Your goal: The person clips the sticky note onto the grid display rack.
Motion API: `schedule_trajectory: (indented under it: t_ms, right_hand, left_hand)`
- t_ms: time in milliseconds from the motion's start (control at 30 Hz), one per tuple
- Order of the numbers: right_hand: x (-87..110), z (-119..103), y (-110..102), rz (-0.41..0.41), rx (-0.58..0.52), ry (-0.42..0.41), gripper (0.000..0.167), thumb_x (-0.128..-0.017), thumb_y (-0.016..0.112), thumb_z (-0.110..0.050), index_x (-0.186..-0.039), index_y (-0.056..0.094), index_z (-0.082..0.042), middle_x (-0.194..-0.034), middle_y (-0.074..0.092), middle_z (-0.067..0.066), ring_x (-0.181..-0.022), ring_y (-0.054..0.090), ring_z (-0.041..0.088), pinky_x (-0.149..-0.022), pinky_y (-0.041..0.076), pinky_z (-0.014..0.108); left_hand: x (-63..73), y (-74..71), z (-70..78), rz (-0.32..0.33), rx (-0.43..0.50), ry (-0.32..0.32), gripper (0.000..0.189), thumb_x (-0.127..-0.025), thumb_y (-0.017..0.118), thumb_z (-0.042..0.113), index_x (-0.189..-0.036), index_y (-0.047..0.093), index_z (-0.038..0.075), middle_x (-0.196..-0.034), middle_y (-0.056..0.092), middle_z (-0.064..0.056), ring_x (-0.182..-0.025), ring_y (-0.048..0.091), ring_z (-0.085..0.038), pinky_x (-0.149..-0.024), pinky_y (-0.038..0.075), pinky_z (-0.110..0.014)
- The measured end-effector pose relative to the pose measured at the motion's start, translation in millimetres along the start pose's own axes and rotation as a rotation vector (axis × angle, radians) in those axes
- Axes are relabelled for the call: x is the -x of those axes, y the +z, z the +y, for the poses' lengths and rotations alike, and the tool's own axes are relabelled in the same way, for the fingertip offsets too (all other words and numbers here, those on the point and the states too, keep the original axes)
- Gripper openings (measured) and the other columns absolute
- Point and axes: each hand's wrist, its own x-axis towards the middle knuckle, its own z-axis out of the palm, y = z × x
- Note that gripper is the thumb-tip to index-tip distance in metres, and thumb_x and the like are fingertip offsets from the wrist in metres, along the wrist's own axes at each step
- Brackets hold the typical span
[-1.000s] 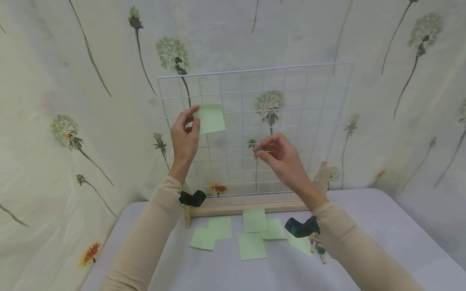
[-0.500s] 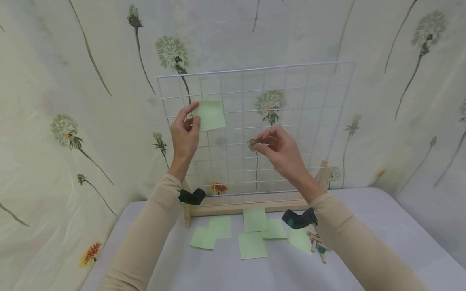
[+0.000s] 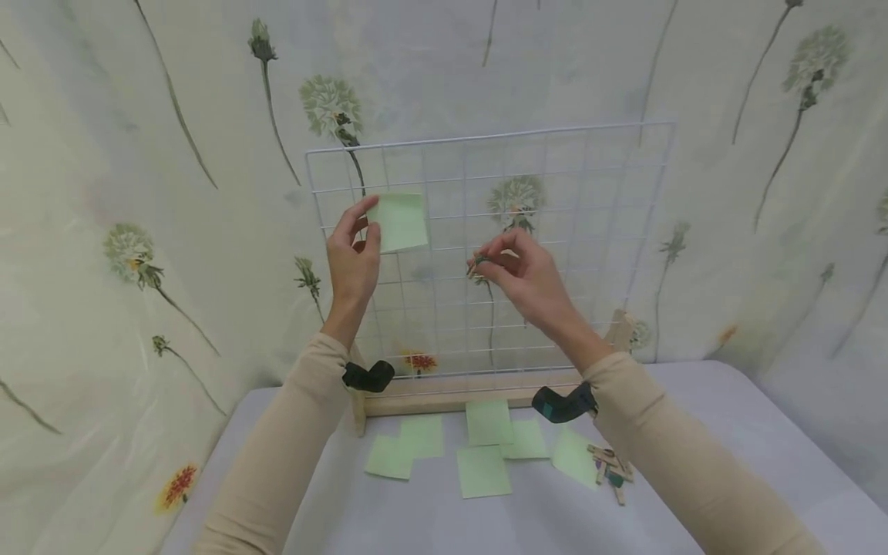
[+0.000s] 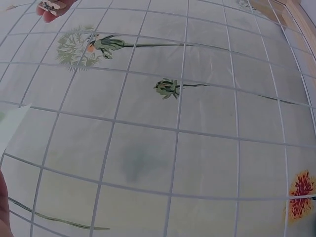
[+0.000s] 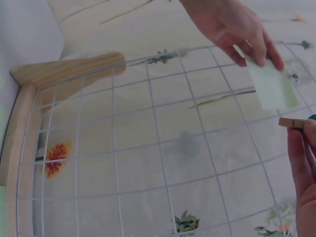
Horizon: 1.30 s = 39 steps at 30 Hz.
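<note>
My left hand (image 3: 352, 258) pinches a pale green sticky note (image 3: 404, 221) by its left edge, with the thumb in front. The note stands at the upper left of a white wire grid (image 3: 486, 137) and overlaps it in the head view. Between the thumb and fingers of my right hand (image 3: 530, 281) is a small wooden clothespin (image 5: 291, 123), with a bit of teal on it. That hand is right of the note and a little lower, in front of the grid. In the left wrist view only the note's corner (image 4: 11, 126) shows.
A wooden base (image 3: 416, 403) holds the grid upright on the white-covered table (image 3: 388, 524). Several green notes (image 3: 483, 472) lie before it, some overlapping. Beside them at the right is a small pile of clothespins (image 3: 613, 472). Flower-printed cloth (image 3: 229, 308) hangs behind.
My right hand has risen and shifted slightly left, bringing the clothespin nearer the note. The clothespin has turned in its fingers. My left hand stays almost in place, the note slightly higher.
</note>
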Motion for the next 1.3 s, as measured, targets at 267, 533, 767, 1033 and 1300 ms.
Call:
schedule_trajectory:
  t_ms: [267, 533, 767, 1033, 1300]
  right_hand:
    - [-16.7, -8, 1, 0.001, 0.067, -0.008, 0.021, -0.089, 0.061, -0.005, -0.096, 0.042, 0.0, -0.106, 0.058, 0.01, -0.1, 0.066, 0.015, -0.083, 0.053, 0.021]
    - [-35.7, -9, 8, -0.021, 0.145, -0.046, 0.024, -0.09, 0.06, -0.003, -0.092, 0.037, 0.002, -0.105, 0.056, 0.01, -0.101, 0.063, 0.018, -0.088, 0.052, 0.023]
    - [-51.4, -15, 12, -0.031, 0.222, -0.075, 0.029, -0.089, 0.062, -0.004, -0.089, 0.034, 0.002, -0.103, 0.059, 0.007, -0.098, 0.063, 0.015, -0.088, 0.052, 0.024]
    - [-64.7, -22, 18, -0.062, 0.235, -0.087, 0.034, -0.087, 0.062, -0.003, -0.084, 0.028, 0.003, -0.101, 0.058, 0.007, -0.097, 0.063, 0.016, -0.086, 0.053, 0.025]
    - [-79.4, -25, 20, -0.082, 0.249, -0.108, 0.036, -0.087, 0.062, -0.004, -0.082, 0.026, -0.001, -0.097, 0.058, 0.008, -0.09, 0.062, 0.016, -0.081, 0.051, 0.021]
  left_hand:
    - [-2.0, -2.7, -0.5, -0.016, 0.001, -0.027, 0.036, -0.093, 0.049, -0.003, -0.128, 0.056, 0.004, -0.133, 0.056, -0.009, -0.111, 0.061, -0.025, -0.072, 0.048, -0.019]
    - [-1.1, -3.4, -2.4, -0.016, 0.04, -0.032, 0.036, -0.094, 0.047, -0.004, -0.128, 0.055, 0.002, -0.132, 0.055, -0.012, -0.106, 0.063, -0.03, -0.071, 0.049, -0.025]
    - [-2.5, -0.3, -1.1, 0.0, 0.04, -0.028, 0.036, -0.094, 0.047, -0.004, -0.128, 0.055, 0.002, -0.134, 0.055, -0.01, -0.104, 0.063, -0.031, -0.066, 0.042, -0.018]
    - [-3.6, 2.3, -0.1, 0.011, 0.042, -0.075, 0.037, -0.093, 0.048, -0.004, -0.128, 0.055, 0.004, -0.135, 0.054, -0.007, -0.104, 0.063, -0.027, -0.073, 0.045, -0.02]
    - [-6.9, 1.6, -3.6, 0.003, 0.051, -0.06, 0.037, -0.094, 0.047, -0.003, -0.129, 0.055, 0.006, -0.135, 0.054, -0.007, -0.105, 0.063, -0.025, -0.076, 0.048, -0.025]
